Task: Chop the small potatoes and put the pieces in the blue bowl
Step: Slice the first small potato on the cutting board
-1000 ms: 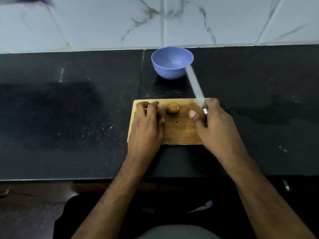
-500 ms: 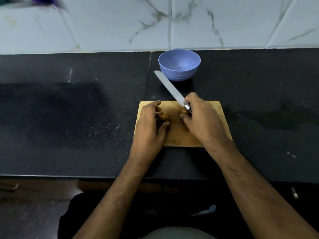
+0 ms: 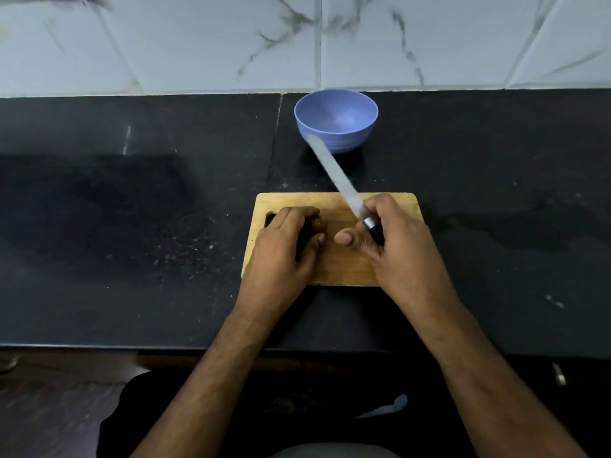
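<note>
The right hand (image 3: 401,246) is wrapped round the dark handle of a knife (image 3: 334,175), thumb stuck out toward nine o'clock. The pale blade runs up toward eleven o'clock, blurred, its tip showing in front of the blue bowl (image 3: 336,119); whether it touches the bowl I cannot tell. The left hand (image 3: 284,249) lies knuckles-up at the nine o'clock end of the wooden cutting board (image 3: 334,262), fingers curled over a small potato (image 3: 318,223). Only a brown sliver of it peeks out at the fingertips, so the grip looks closed on it. The two hands sit near each other, apart. The board lies on a black stone counter (image 3: 132,209), and the bowl stands at twelve o'clock from it, near the marble-tiled wall (image 3: 198,44).
</note>
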Demonstrator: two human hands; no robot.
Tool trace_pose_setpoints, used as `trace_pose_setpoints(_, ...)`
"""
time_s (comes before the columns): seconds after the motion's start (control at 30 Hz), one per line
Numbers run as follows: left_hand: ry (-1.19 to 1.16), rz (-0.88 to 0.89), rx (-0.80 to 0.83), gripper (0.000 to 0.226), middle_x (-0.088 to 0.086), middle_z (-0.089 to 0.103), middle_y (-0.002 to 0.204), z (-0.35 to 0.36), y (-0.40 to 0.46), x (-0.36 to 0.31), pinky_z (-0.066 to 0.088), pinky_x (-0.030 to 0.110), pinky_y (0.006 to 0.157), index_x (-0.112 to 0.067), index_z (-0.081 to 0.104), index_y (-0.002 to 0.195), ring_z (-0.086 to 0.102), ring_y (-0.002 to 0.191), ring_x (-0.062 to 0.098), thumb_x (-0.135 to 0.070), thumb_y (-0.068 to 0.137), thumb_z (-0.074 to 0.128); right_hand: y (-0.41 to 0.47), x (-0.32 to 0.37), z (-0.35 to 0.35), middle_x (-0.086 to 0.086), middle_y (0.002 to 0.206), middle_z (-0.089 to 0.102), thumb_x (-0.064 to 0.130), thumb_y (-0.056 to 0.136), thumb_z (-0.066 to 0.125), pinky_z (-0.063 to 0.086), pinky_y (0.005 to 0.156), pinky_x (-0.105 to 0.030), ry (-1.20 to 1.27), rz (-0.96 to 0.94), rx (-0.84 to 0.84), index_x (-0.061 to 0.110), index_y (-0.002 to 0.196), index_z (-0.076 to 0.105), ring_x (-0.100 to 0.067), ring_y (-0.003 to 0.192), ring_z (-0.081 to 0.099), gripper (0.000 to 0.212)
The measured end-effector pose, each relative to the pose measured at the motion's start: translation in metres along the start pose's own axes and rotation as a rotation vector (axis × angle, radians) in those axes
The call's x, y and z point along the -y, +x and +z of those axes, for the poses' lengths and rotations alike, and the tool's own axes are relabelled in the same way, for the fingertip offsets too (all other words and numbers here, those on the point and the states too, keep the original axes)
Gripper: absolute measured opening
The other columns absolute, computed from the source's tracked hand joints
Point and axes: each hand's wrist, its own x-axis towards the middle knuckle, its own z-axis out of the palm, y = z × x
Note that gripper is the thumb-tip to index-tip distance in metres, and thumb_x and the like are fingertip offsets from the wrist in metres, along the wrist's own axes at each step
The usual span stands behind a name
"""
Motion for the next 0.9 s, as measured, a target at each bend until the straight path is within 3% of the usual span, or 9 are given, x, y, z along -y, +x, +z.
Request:
trace_pose_setpoints(0.07,-0.033,0.008,-0.010,0.028,-0.009,0.064,0.113,-0.001,-0.001,-0.001,0.053,0.031,0.087,-0.017,0.062,0.121,0.061,0.103,0.005,-0.017,0.094,0.069,-0.005,0.004,0.003,0.013,0.085,0.059,0.055,0.091,0.056,0.042,0.063,-0.009,0.011,0.034,0.034,0.023,0.105,0.057,0.001,0.077,0.054,0.035)
trace_pose_setpoints(0.13,-0.088,0.045,-0.042,0.026,-0.007,0.066,0.109,-0.004,-0.003,-0.005,0.054,0.028,0.086,-0.014,0.063,0.117,0.063,0.101,0.009,-0.013,0.092,0.070,-0.010,0.007,0.005,0.012,0.091,0.060,0.044,0.099,0.050,0.040,0.062,-0.009,-0.031,0.074,0.074,0.021,0.114,0.058,-0.001,0.078,0.054,0.028)
trace_pose_setpoints(0.23,-0.109,0.121,-0.073,0.025,-0.002,0.066,0.110,-0.006,-0.007,-0.010,0.050,0.018,0.089,-0.008,0.063,0.115,0.063,0.105,0.009,-0.008,0.091,0.072,-0.023,0.010,0.002,0.011,0.094,0.063,0.035,0.101,0.050,0.052,0.066,-0.020,-0.002,0.115,0.134,0.024,0.119,0.056,-0.004,0.076,0.063,0.022)
trace_pose_setpoints(0.37,-0.016,0.138,0.024,0.021,-0.002,0.062,0.115,-0.001,-0.010,-0.010,0.055,0.027,0.082,-0.008,0.063,0.112,0.060,0.103,0.004,-0.012,0.092,0.070,-0.038,0.008,-0.008,0.011,0.091,0.061,0.024,0.095,0.057,0.059,0.060,-0.028,0.008,0.105,0.133,0.033,0.112,0.053,-0.007,0.068,0.067,0.020)
trace_pose_setpoints(0.5,0.023,0.113,0.058,0.020,-0.005,0.061,0.111,0.002,-0.009,-0.008,0.053,0.023,0.080,-0.012,0.063,0.111,0.059,0.097,0.003,-0.017,0.093,0.069,-0.045,0.005,-0.012,0.016,0.081,0.055,0.023,0.095,0.059,0.036,0.051,-0.010,-0.157,0.074,0.127,0.031,0.121,0.050,0.001,0.064,0.054,0.029)
trace_pose_setpoints(0.57,-0.022,0.103,0.046,0.019,-0.005,0.061,0.110,0.002,-0.008,-0.008,0.051,0.020,0.083,-0.011,0.064,0.110,0.059,0.099,0.002,-0.015,0.093,0.070,-0.048,0.006,-0.013,0.015,0.084,0.059,0.037,0.098,0.054,0.036,0.052,-0.011,-0.157,0.093,0.136,0.030,0.123,0.051,0.000,0.068,0.056,0.027)
trace_pose_setpoints(0.67,-0.008,0.119,0.055,0.019,-0.004,0.060,0.114,0.003,-0.010,-0.008,0.053,0.026,0.083,-0.010,0.064,0.113,0.059,0.101,0.004,-0.016,0.095,0.066,-0.050,0.010,-0.010,0.013,0.075,0.055,0.050,0.099,0.040,0.033,0.050,-0.015,-0.201,0.093,0.136,0.026,0.109,0.056,-0.002,0.065,0.052,0.031)
trace_pose_setpoints(0.77,0.059,0.148,0.063,0.021,-0.001,0.059,0.119,0.005,-0.011,-0.009,0.056,0.036,0.078,-0.009,0.063,0.117,0.060,0.102,0.010,-0.018,0.098,0.062,-0.053,0.017,-0.010,0.013,0.066,0.045,0.043,0.102,0.037,0.025,0.046,-0.015,-0.311,0.079,0.115,0.025,0.092,0.049,-0.002,0.056,0.043,0.024)
trace_pose_setpoints(0.9,0.071,0.141,0.058,0.020,0.001,0.060,0.119,0.005,-0.010,-0.009,0.057,0.039,0.076,-0.007,0.062,0.115,0.060,0.100,0.011,-0.018,0.098,0.062,-0.053,0.024,-0.013,0.012,0.065,0.046,0.036,0.102,0.038,0.024,0.044,-0.014,-0.372,0.092,0.154,0.026,0.097,0.052,0.000,0.051,0.042,0.018)
